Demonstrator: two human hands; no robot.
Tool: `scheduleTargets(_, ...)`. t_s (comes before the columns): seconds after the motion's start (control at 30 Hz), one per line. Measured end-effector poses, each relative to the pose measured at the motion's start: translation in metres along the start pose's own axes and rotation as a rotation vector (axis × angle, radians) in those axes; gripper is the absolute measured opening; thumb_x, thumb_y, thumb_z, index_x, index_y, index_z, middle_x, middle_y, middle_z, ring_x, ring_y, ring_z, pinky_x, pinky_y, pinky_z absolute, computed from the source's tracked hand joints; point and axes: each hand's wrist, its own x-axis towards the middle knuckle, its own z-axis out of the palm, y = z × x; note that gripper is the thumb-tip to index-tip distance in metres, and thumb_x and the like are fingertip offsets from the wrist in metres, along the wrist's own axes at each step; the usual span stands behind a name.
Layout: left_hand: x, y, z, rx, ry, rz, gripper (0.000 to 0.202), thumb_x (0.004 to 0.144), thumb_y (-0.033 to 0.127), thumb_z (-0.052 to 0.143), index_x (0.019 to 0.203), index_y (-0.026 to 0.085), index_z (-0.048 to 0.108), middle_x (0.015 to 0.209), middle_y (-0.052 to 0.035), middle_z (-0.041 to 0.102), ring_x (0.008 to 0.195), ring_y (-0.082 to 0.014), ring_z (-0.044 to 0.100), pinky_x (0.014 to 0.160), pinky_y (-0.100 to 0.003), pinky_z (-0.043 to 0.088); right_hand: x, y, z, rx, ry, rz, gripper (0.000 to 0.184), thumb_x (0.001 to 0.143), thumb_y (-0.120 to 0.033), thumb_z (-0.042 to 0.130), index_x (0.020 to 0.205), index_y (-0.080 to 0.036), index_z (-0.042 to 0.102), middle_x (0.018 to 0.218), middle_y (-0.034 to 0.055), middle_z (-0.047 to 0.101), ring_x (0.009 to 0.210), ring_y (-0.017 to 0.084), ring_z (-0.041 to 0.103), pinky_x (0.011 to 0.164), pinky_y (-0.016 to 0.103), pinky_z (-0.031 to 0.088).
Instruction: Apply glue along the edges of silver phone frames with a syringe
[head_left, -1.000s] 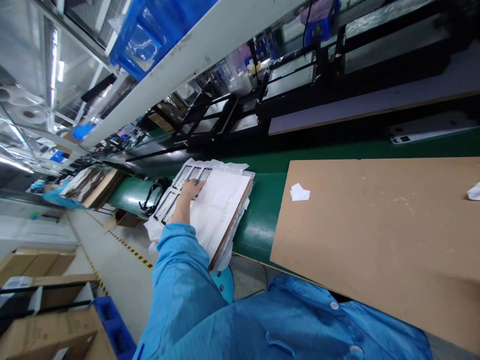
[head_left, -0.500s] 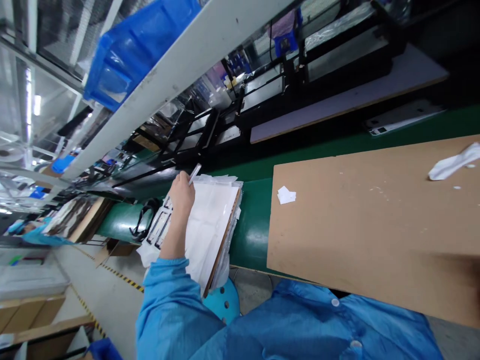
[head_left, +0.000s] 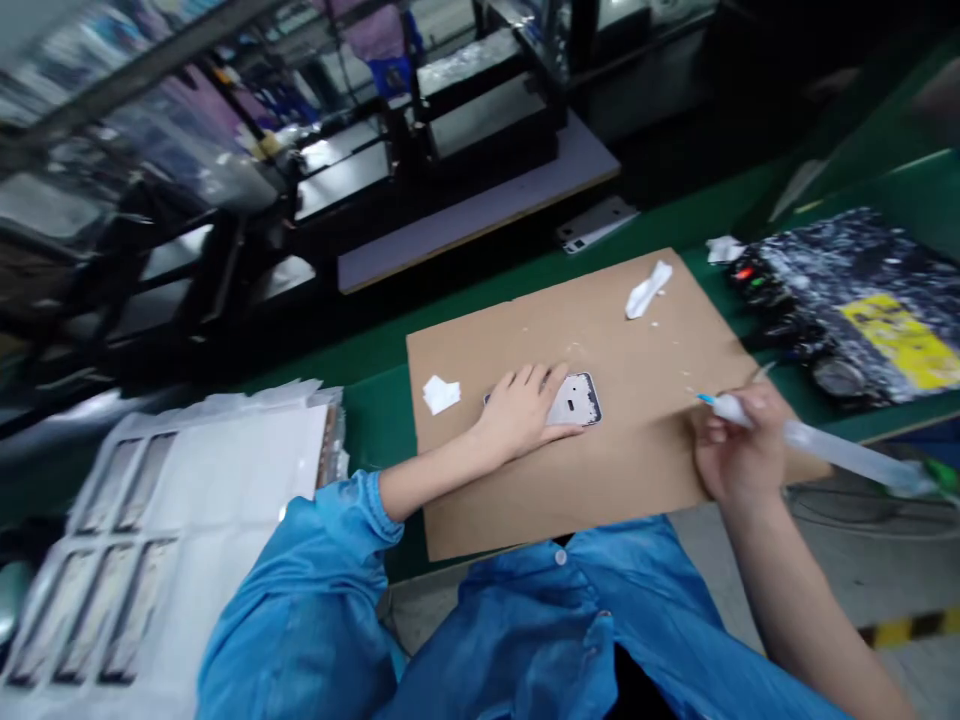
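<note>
From the head view, one phone frame [head_left: 577,400] lies out on a cardboard sheet [head_left: 637,340], silver inside with a dark rim and small cut-outs. The left hand [head_left: 521,410] presses it down, fingers spread over part of it, thumb near one edge. The right hand [head_left: 739,440] is clenched around a syringe [head_left: 840,455], whose blue tip points toward the frame but stays well apart from it. More frames lie in rows in a white stack [head_left: 225,470] on the green table [head_left: 382,430], left of the cardboard. A paper scrap [head_left: 441,394] sits just beside the left hand. Whether anything coats the frame is too small to tell
</note>
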Motion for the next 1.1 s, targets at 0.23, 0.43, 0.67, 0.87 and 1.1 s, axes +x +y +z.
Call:
scheduleTargets(0.23, 0.035, 0.004, 0.01, -0.106, -0.036, 0.176, 0.091, 0.112, 0.076, 0.07, 0.176, 0.015, 0.052, 0.174, -0.0216, 0.064, 0.155, -0.0389, 0.062, 0.132, -0.053, 0.048, 0.005, 0.006, -0.007, -0.123, -0.207, -0.078, 0.044, 0.078, -0.058, 0.101, 0.077, -0.025, 0.071, 0.06, -0.0056, 0.063, 0.047, 0.011, 0.053, 0.045, 0.021, 0.04)
scheduleTargets(0.43, 0.044, 0.008, 0.016, -0.3, -0.004, 0.214, 0.093, 0.103, 0.065, 0.088, 0.177, 0.024, 0.051, 0.17, -0.0165, 0.069, 0.154, -0.0377, 0.065, 0.13, -0.053, 0.049, 0.023, -0.006, -0.016, -0.497, -0.509, -0.044, 0.041, 0.088, -0.058, 0.101, 0.091, -0.024, 0.079, 0.068, 0.0, 0.076, 0.054, 0.016, 0.064, 0.052, 0.027, 0.049)
scheduleTargets(0.67, 0.035, -0.009, 0.008, -0.281, 0.048, 0.279, 0.104, 0.093, 0.065, 0.096, 0.176, 0.021, 0.051, 0.176, -0.0211, 0.061, 0.16, -0.0419, 0.059, 0.133, -0.054, 0.046, 0.035, -0.015, -0.014, -0.658, -0.599, -0.139, 0.041, 0.094, -0.058, 0.096, 0.088, -0.025, 0.074, 0.065, -0.0026, 0.068, 0.054, 0.014, 0.054, 0.052, 0.026, 0.038)
scheduleTargets(0.87, 0.027, -0.022, 0.011, -0.277, 0.139, 0.273, 0.075, 0.096, 0.061, 0.093, 0.154, 0.019, 0.069, 0.152, -0.0181, 0.073, 0.135, -0.0378, 0.068, 0.118, -0.051, 0.053, 0.031, -0.016, -0.022, -0.749, -0.572, -0.269, 0.044, 0.096, -0.06, 0.096, 0.082, -0.025, 0.073, 0.07, -0.001, 0.072, 0.057, 0.015, 0.059, 0.056, 0.029, 0.042)
scheduleTargets(1.1, 0.029, -0.021, 0.025, -0.321, 0.185, 0.266, 0.072, 0.097, 0.061, 0.092, 0.156, 0.025, 0.072, 0.147, -0.0154, 0.076, 0.135, -0.0383, 0.069, 0.114, -0.053, 0.053, 0.025, -0.016, -0.026, -0.789, -0.489, -0.335, 0.039, 0.098, -0.058, 0.095, 0.086, -0.027, 0.074, 0.075, -0.0012, 0.074, 0.062, 0.017, 0.062, 0.061, 0.033, 0.045)
